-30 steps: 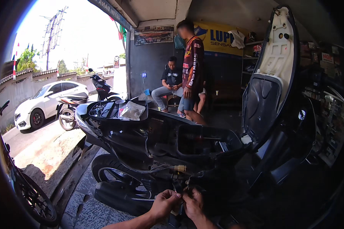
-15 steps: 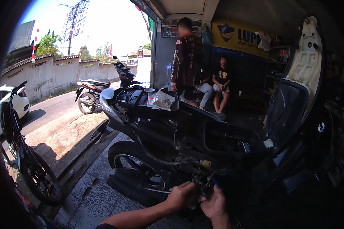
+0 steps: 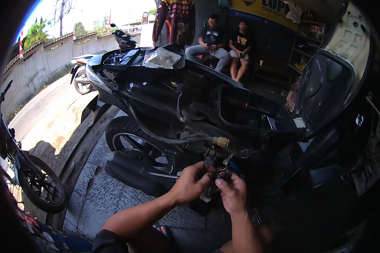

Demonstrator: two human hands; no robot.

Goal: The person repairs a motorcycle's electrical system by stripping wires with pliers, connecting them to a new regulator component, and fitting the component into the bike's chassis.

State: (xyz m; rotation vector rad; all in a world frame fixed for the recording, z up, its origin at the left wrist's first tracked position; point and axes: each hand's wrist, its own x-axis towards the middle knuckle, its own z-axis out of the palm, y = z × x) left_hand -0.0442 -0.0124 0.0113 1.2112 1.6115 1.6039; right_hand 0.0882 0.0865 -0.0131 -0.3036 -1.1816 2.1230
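A black scooter (image 3: 190, 101) with its side covers removed fills the middle of the view, its rear toward 10 o'clock. Its seat (image 3: 329, 88) is lifted up at 2 o'clock, and the white underside of the seat shows above it. The rear wheel (image 3: 135, 147) and the black exhaust pipe (image 3: 135, 170) sit at 8 o'clock from the centre, on a grey concrete floor (image 3: 93, 198). At the far 9 o'clock edge stands another motorcycle (image 3: 33, 177), only its wheel clear. A third motorcycle (image 3: 86, 69) is parked at 11 o'clock near the road. At 12 o'clock one person (image 3: 175, 19) stands, and two other people (image 3: 223, 44) sit behind the scooter. A clear plastic bag (image 3: 161, 58) lies on the scooter's rear deck.

Lower down, at 6 o'clock, the person's two hands meet at the wiring. The left hand (image 3: 191, 182) is curled, its fingers pinching a small dark wire piece (image 3: 217, 173). The right hand (image 3: 231, 193) is also curled, thumb and fingers closed on the same piece from the other side; the two hands almost touch. What exactly the piece is, I cannot tell. Just above the hands, at 12 o'clock from them, a small cream connector plug (image 3: 221, 141) hangs on a wire bundle (image 3: 190, 138) of the scooter. A small white connector (image 3: 205, 197) shows just below the left thumb.
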